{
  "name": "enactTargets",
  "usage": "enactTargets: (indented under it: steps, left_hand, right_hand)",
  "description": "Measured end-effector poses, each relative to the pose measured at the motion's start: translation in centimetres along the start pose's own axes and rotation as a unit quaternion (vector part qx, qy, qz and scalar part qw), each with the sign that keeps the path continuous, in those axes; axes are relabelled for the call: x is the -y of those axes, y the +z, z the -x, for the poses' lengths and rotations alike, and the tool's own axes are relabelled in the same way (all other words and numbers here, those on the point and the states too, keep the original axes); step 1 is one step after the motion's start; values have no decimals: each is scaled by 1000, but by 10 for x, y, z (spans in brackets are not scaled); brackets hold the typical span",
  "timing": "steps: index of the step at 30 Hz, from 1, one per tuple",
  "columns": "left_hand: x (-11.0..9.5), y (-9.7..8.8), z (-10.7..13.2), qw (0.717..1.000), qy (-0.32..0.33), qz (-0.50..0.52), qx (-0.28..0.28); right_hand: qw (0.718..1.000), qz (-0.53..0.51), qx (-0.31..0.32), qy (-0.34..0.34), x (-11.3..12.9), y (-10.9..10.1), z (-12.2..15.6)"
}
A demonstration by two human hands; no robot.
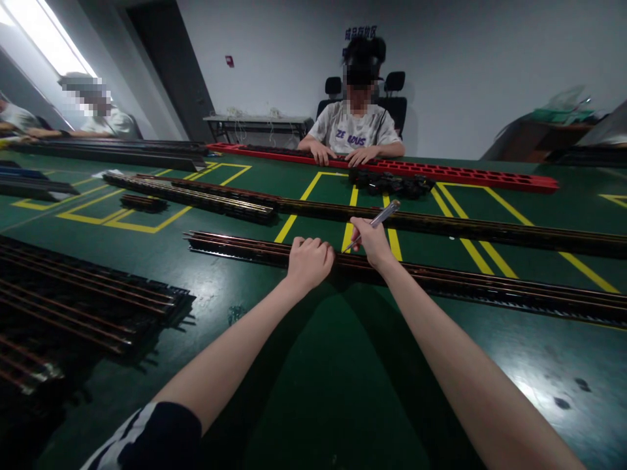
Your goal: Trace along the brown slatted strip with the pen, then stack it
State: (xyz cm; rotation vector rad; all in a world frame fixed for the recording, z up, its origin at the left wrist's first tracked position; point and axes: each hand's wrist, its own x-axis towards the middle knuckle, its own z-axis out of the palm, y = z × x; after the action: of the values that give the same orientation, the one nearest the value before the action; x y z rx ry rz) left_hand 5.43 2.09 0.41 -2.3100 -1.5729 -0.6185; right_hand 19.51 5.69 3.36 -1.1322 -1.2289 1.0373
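Note:
A long black rail (pixel 480 287) with copper-coloured strips along its length lies across the table before me. My left hand (pixel 309 261) is closed over it, fingers curled across its far side. Just to the right, my right hand (pixel 371 240) grips a slim silver pen-shaped tool (pixel 386 214). Its thin tip slants down to the left and meets the rail's top, or hovers close above it; I cannot tell which. The fingers partly hide the tool's lower part.
Behind lies another long black rail (pixel 455 222), with shorter strips (pixel 196 196) at left. Stacked copper-lined rails (pixel 83 294) fill the near left. Across the green table, a person (pixel 360 127) rests both hands on a red slotted rail (pixel 470 175) beside a black pile (pixel 392 183).

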Motion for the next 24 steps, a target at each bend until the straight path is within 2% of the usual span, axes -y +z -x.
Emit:
enactTargets:
  steps: [8, 16, 24]
  left_hand:
    - [-2, -4, -7, 996, -82, 6, 22]
    - [16, -10, -10, 985, -158, 12, 63]
    - [22, -4, -4, 987, -158, 6, 23]
  right_hand:
    - [1000, 31, -2, 1, 5, 4, 5]
    - [994, 73, 65, -40, -1, 8, 3]
    - [994, 72, 75, -26, 0, 5, 1]
